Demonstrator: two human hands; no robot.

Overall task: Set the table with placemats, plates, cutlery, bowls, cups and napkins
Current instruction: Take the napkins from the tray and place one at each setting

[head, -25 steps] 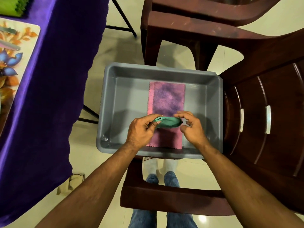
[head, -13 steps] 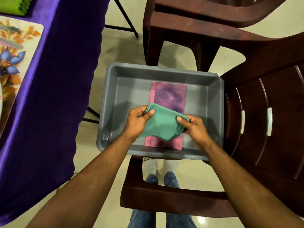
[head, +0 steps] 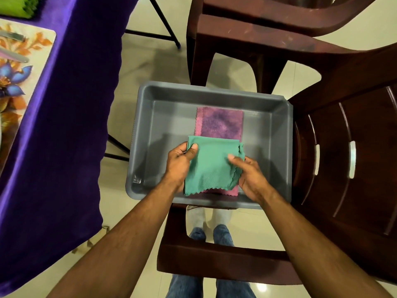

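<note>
I see both hands holding a green napkin (head: 211, 166) over a grey plastic tub (head: 279, 151) that sits on the seat of a dark brown plastic chair (head: 343, 147). My left hand (head: 179, 166) pinches the napkin's upper left corner, thumb on top and fingers curled behind the cloth; my right hand (head: 250, 175) grips its right edge, thumb laid across the front, the other fingers tucked behind where I cannot see them. The napkin is folded, its straight folded edge turned away from me toward the far wall of the tub and its scalloped edge hanging toward me; it is nearly square, slightly longer from far to near, and tilted a little so the lower edge drifts left. Beneath it, flat on the tub floor, lies a pink-purple napkin (head: 221, 125) with its long axis running straight away from me; the green cloth and my hands cover its near half, and only a strip of its near edge shows below the green hem. I cannot tell how many layers the green napkin has. To the left, a table under a purple cloth (head: 64, 125) is cut off by the frame edge; on it a floral placemat (head: 21, 72) shows only in part, with what looks like cutlery (head: 15, 36) at its top, too clipped to name, and a bright green thing (head: 19, 6) in the corner I cannot identify.
</note>
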